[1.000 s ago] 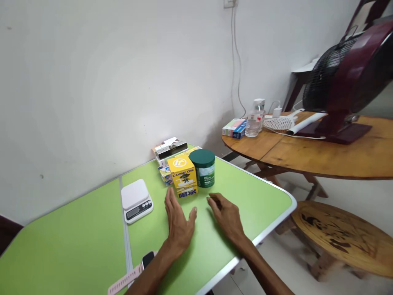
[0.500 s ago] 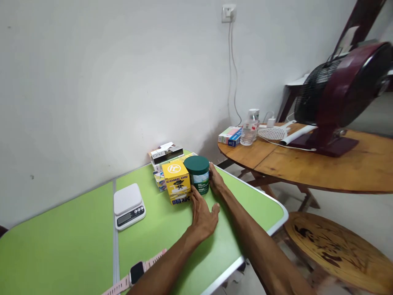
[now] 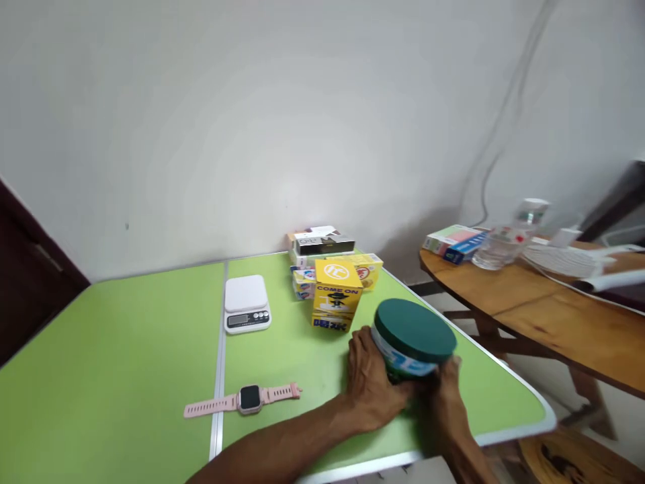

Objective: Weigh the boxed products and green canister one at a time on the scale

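A green jar (image 3: 416, 330) with a dark green lid is gripped between both hands, tilted, near the table's front right. My left hand (image 3: 371, 384) wraps round its left side, thumb across the front. On the other side my right hand (image 3: 446, 393) holds the jar, partly hidden by it and smeared by motion. Just behind my left hand stands a yellow box (image 3: 336, 296) marked "COME ON". To the left lie a white kitchen scale (image 3: 246, 304) and a smartwatch (image 3: 248, 398) with a pink strap.
Behind the yellow box are several stacked packages, with a black-and-white box (image 3: 325, 243) on top. The green table (image 3: 136, 356) has a metal seam and pale edge. A wooden table (image 3: 524, 296) at right bears small boxes (image 3: 456, 242) and clear bottles (image 3: 498, 245). A wooden stool (image 3: 564, 460) stands below.
Both hands have closed on the green jar and drawn it away from the yellow box, toward me and right. The view has turned left, bringing the whole smartwatch into sight.
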Demonstrator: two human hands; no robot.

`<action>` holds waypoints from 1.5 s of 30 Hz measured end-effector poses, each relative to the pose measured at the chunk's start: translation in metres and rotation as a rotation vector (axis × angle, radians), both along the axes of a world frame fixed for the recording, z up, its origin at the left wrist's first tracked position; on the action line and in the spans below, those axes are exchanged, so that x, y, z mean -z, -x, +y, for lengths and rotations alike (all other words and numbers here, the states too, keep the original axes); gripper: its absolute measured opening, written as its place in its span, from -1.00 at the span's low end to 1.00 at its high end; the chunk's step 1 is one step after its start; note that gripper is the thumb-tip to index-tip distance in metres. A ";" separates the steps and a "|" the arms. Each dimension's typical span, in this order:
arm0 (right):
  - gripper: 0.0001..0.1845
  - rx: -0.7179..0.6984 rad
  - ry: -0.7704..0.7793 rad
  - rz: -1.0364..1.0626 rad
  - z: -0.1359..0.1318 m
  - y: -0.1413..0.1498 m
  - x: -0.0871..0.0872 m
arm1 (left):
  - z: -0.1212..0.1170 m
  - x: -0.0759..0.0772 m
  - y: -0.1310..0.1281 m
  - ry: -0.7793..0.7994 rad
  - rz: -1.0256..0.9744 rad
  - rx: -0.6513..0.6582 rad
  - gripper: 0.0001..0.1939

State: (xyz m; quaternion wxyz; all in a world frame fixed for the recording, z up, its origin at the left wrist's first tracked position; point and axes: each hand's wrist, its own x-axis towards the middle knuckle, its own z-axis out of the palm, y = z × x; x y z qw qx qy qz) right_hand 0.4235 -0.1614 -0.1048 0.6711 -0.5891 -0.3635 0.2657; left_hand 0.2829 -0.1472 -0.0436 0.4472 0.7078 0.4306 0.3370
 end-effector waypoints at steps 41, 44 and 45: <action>0.08 -0.549 0.065 -0.315 0.155 0.236 -0.048 | 0.149 0.009 0.318 -0.222 0.024 -0.455 0.26; 0.05 -0.508 0.129 -0.269 0.129 0.214 -0.028 | 0.129 0.027 0.346 -0.147 -0.055 -0.538 0.19; 0.06 -0.489 0.143 -0.262 0.123 0.209 -0.023 | 0.125 0.032 0.354 -0.130 -0.068 -0.544 0.15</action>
